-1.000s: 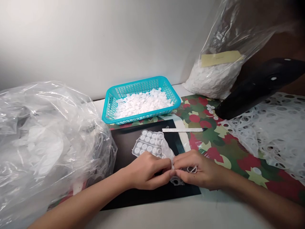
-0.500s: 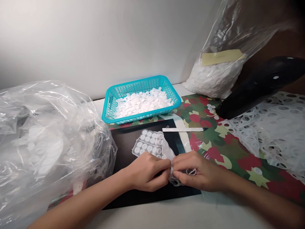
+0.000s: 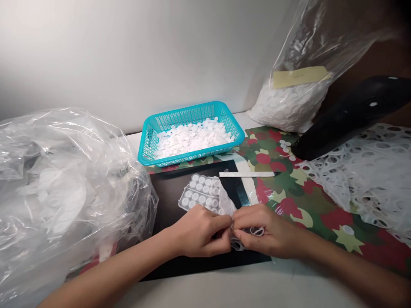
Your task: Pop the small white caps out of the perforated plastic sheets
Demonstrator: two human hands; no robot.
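Note:
My left hand [image 3: 204, 231] and my right hand [image 3: 265, 231] meet fingertip to fingertip over the black mat [image 3: 167, 239]. Both are closed in a pinch on a thin translucent white sheet [image 3: 226, 203] that has round holes in its near part. A loose white loop sticks out by my right fingers. Just beyond my left hand lies a mould-like block with rows of round white pieces [image 3: 201, 188]; the sheet covers its right side, and my left hand hides its near edge. What exactly lies between my fingertips is hidden.
Behind the mat stands a turquoise basket [image 3: 189, 156] of small white discs. A clear plastic bag [image 3: 73, 171] bulges at left. A labelled bag of discs [image 3: 289, 105] leans at back right. Punched white sheets [image 3: 375, 171] lie under a black object [image 3: 340, 115]. A white strip [image 3: 247, 174] lies flat.
Both hands keep their pinch on the sheet and have barely shifted; my left fingertips sit slightly closer to the right ones. Everything else stays put.

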